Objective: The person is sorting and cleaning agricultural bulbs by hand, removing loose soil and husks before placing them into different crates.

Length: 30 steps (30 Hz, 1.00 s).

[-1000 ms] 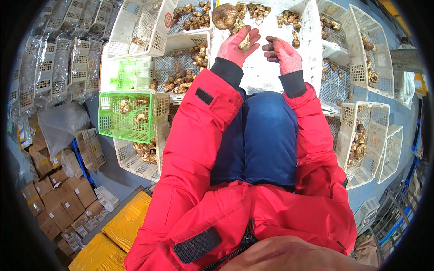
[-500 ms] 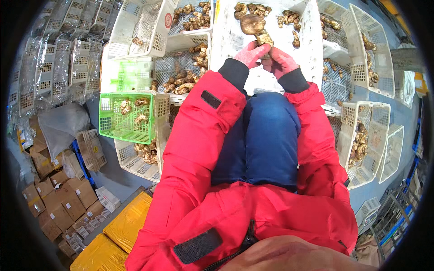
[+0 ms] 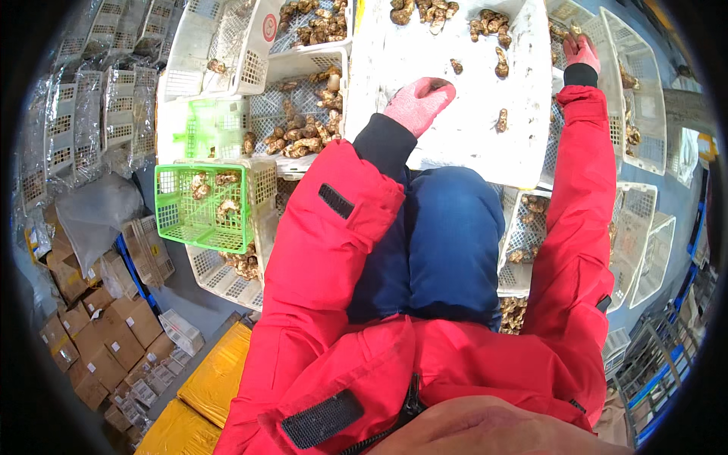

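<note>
Both my hands wear pink gloves. My left hand (image 3: 419,104) hovers over the near part of the white tray (image 3: 394,144), fingers curled in, with no mushroom visible in it. My right hand (image 3: 582,53) reaches out to the far right, over the white crates beside the tray. A pale piece of mushroom (image 3: 575,29) shows at its fingertips; the rest of it is hidden. Brown, stubby mushrooms lie in the tray: a cluster (image 3: 491,26) toward the far right and single ones, such as a small mushroom (image 3: 502,120) near the right wall.
On the left stand white crates with mushrooms (image 3: 307,140) and a green basket (image 3: 201,206) holding a few. More white crates (image 3: 637,227) line the right side. Cardboard boxes (image 3: 114,341) and yellow wrapped packages (image 3: 216,371) sit lower left. Wrapped stacked crates (image 3: 121,106) stand far left.
The large mushroom held between both hands is gone from over the tray. My right hand has swung far right to the crates; my left stays over the tray, slightly nearer me.
</note>
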Available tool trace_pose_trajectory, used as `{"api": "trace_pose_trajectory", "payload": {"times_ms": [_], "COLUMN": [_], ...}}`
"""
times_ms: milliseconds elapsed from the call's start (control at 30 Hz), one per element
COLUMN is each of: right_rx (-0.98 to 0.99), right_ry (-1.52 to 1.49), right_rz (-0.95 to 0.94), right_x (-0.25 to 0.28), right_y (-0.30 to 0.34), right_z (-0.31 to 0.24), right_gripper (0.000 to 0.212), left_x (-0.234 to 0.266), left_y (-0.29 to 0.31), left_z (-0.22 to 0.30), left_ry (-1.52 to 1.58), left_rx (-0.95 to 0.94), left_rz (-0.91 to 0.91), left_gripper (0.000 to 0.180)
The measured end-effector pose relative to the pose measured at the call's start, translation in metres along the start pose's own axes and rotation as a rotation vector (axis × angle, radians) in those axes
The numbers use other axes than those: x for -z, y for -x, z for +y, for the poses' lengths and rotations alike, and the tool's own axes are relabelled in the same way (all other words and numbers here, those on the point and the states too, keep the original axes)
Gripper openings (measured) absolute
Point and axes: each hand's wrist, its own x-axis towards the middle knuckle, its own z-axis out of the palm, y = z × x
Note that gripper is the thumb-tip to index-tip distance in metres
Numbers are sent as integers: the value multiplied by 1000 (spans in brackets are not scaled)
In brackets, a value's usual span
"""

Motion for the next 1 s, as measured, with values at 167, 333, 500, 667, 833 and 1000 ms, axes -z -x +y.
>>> {"api": "trace_pose_trajectory", "payload": {"times_ms": [167,333,500,667,833,1000], "right_rx": [-273,141,20,92,22,-219], "right_ry": [460,1839,2093,2160,1124,136], "right_rz": [-353,-170,-220,-268,-442,-617], "right_x": [-34,-20,4,7,-69,-112], "right_y": [26,7,-7,-4,47,141], "right_z": [72,143,182,176,146,79], "right_gripper": [25,49,48,42,51,41], "left_x": [-5,-18,-12,-17,-15,-11], "left_y": [12,19,24,14,5,0], "left_z": [17,29,36,29,25,20], "left_ry": [-61,52,-84,-44,-68,19], "left_rx": [-45,87,109,67,107,105], "left_rz": [5,11,-57,-92,89,159], "left_gripper": [36,33,30,29,28,37]}}
